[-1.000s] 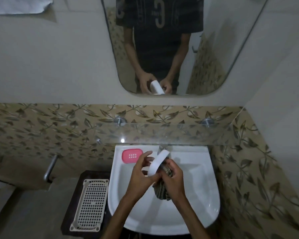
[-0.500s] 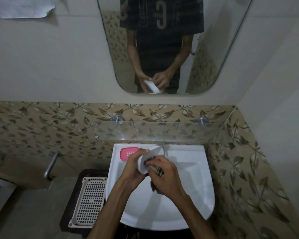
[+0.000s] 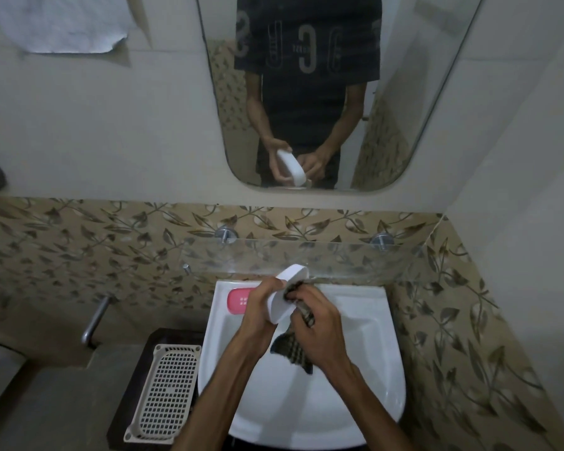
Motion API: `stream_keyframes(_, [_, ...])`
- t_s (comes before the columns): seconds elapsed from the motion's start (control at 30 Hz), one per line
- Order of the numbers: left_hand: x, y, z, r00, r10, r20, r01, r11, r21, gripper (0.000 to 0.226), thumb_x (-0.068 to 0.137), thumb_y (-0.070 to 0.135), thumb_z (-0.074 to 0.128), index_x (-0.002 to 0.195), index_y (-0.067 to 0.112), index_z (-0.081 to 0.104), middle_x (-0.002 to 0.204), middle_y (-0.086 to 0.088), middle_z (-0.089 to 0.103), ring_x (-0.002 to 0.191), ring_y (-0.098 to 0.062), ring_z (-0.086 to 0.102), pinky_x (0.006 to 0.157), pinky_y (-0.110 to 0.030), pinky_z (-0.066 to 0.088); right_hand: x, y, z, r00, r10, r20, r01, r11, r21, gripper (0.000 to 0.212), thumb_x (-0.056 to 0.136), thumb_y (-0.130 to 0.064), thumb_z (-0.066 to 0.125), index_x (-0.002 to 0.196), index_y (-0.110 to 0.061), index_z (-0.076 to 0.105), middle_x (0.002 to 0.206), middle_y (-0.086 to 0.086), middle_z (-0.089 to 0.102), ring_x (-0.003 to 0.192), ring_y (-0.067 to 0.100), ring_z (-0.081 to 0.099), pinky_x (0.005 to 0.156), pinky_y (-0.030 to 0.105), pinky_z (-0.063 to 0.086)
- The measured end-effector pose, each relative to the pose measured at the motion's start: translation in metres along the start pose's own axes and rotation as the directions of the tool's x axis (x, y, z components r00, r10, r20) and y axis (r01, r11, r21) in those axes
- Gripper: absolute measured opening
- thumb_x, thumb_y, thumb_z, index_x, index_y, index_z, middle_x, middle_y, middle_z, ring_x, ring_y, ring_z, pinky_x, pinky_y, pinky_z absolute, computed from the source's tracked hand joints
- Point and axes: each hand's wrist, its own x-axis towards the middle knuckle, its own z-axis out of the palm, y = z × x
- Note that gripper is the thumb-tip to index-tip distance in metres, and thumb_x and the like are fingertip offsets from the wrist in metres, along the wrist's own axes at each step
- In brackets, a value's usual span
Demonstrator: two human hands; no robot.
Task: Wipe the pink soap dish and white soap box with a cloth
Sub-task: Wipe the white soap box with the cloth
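White soap box gets its wipe over the basin; pink dish waits its turn

The left hand (image 3: 263, 304) has its grip curled round the white soap box (image 3: 285, 294), holding it tilted on edge above the sink (image 3: 365, 327), while the right hand (image 3: 319, 327) pinches a dark checked cloth (image 3: 292, 348) and works it against the box's open side, the cloth's loose end hanging below the knuckles. The pink soap dish (image 3: 238, 299) lies flat on the sink's back-left ledge, just beside the left hand and touched by neither hand. By this view the job looks partly done: the box is under the cloth now, and whether the dish has already been wiped cannot be told in this dim light. A pale perforated tray (image 3: 163, 392) sits on a dark stand left of the sink; a mirror (image 3: 404, 92) above reflects the same hold.
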Motion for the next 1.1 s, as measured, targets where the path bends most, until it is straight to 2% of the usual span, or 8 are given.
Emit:
stream_keyframes(0.27, [0.006, 0.005, 0.007, 0.999, 0.029, 0.031, -0.028, 0.999, -0.021, 0.053, 0.071, 0.022, 0.062, 0.121, 0.002, 0.065, 0.095, -0.016, 0.070, 0.085, -0.026, 0.066, 0.076, -0.035, 0.053, 0.001, -0.009, 0.011, 0.997, 0.024, -0.075, -0.017, 0.996, 0.085, 0.033, 0.081, 0.012, 0.064, 0.102, -0.011, 0.077, 0.111, -0.002, 0.074, 0.106, 0.012, 0.069, 0.094, 0.028, 0.056])
stream_keyframes(0.4, [0.011, 0.008, 0.002, 0.998, 0.054, -0.021, -0.054, 0.998, 0.022, 0.056, 0.072, 0.023, 0.062, 0.125, 0.004, 0.064, 0.100, -0.019, 0.066, 0.082, -0.026, 0.064, 0.071, -0.035, 0.050, -0.004, -0.017, 0.018, 0.999, 0.004, 0.032, -0.008, 0.989, 0.150, 0.036, 0.077, 0.007, 0.058, 0.100, -0.013, 0.077, 0.108, -0.009, 0.074, 0.094, 0.008, 0.070, 0.083, 0.028, 0.059])
stream_keyframes(0.53, [0.012, -0.004, 0.004, 0.994, 0.093, -0.061, -0.093, 0.996, -0.011, 0.039, 0.086, 0.014, 0.059, 0.122, 0.000, 0.064, 0.099, -0.020, 0.066, 0.082, -0.025, 0.067, 0.071, -0.034, 0.054, -0.001, -0.010, 0.020, 0.992, 0.114, -0.046, -0.104, 0.978, 0.183, 0.033, 0.082, 0.016, 0.061, 0.097, -0.009, 0.076, 0.103, -0.002, 0.075, 0.098, 0.014, 0.071, 0.086, 0.038, 0.060])
stream_keyframes(0.63, [0.019, -0.001, -0.001, 0.988, 0.117, -0.096, -0.113, 0.993, 0.041, 0.061, 0.071, 0.021, 0.061, 0.128, 0.002, 0.062, 0.097, -0.019, 0.070, 0.080, -0.027, 0.067, 0.067, -0.034, 0.055, -0.009, -0.021, 0.028, 0.985, 0.147, 0.095, -0.168, 0.944, 0.282, 0.036, 0.082, 0.008, 0.057, 0.099, -0.018, 0.075, 0.096, -0.007, 0.074, 0.084, 0.013, 0.071, 0.073, 0.034, 0.060])
stream_keyframes(0.73, [0.026, 0.000, -0.004, 0.990, 0.124, -0.059, -0.118, 0.988, 0.100, 0.066, 0.069, 0.021, 0.059, 0.133, 0.007, 0.059, 0.105, -0.021, 0.069, 0.080, -0.026, 0.067, 0.066, -0.035, 0.055, -0.005, -0.023, 0.023, 0.969, 0.219, 0.114, -0.245, 0.911, 0.331, 0.034, 0.085, 0.007, 0.057, 0.100, -0.017, 0.078, 0.101, -0.008, 0.077, 0.095, 0.012, 0.072, 0.084, 0.029, 0.059])
stream_keyframes(0.9, [0.033, -0.005, -0.011, 0.956, 0.290, -0.051, -0.264, 0.919, 0.293, 0.061, 0.067, 0.029, 0.062, 0.127, 0.018, 0.065, 0.120, -0.009, 0.068, 0.091, -0.012, 0.067, 0.067, -0.023, 0.054, -0.004, -0.041, 0.023, 0.867, 0.390, 0.310, -0.498, 0.684, 0.533, 0.025, 0.077, -0.005, 0.063, 0.089, -0.021, 0.078, 0.079, 0.006, 0.074, 0.065, 0.024, 0.068, 0.063, 0.035, 0.059])
stream_keyframes(1.0, [0.033, -0.005, -0.015, 0.939, 0.342, 0.010, -0.313, 0.847, 0.430, 0.060, 0.070, 0.038, 0.059, 0.128, 0.027, 0.063, 0.117, 0.004, 0.068, 0.097, -0.007, 0.065, 0.072, -0.018, 0.052, 0.007, -0.039, 0.016, 0.763, 0.454, 0.460, -0.640, 0.428, 0.638, 0.026, 0.075, -0.010, 0.066, 0.096, -0.011, 0.080, 0.088, 0.018, 0.074, 0.077, 0.027, 0.070, 0.072, 0.033, 0.057])
stream_keyframes(1.1, [0.033, -0.010, -0.014, 0.957, 0.286, 0.041, -0.272, 0.846, 0.459, 0.054, 0.077, 0.039, 0.058, 0.130, 0.036, 0.060, 0.114, 0.014, 0.070, 0.097, -0.001, 0.067, 0.073, -0.015, 0.052, 0.010, -0.036, 0.012, 0.804, 0.420, 0.421, -0.587, 0.448, 0.675, 0.022, 0.082, -0.010, 0.074, 0.103, -0.009, 0.080, 0.102, 0.026, 0.076, 0.089, 0.030, 0.073, 0.081, 0.037, 0.059])
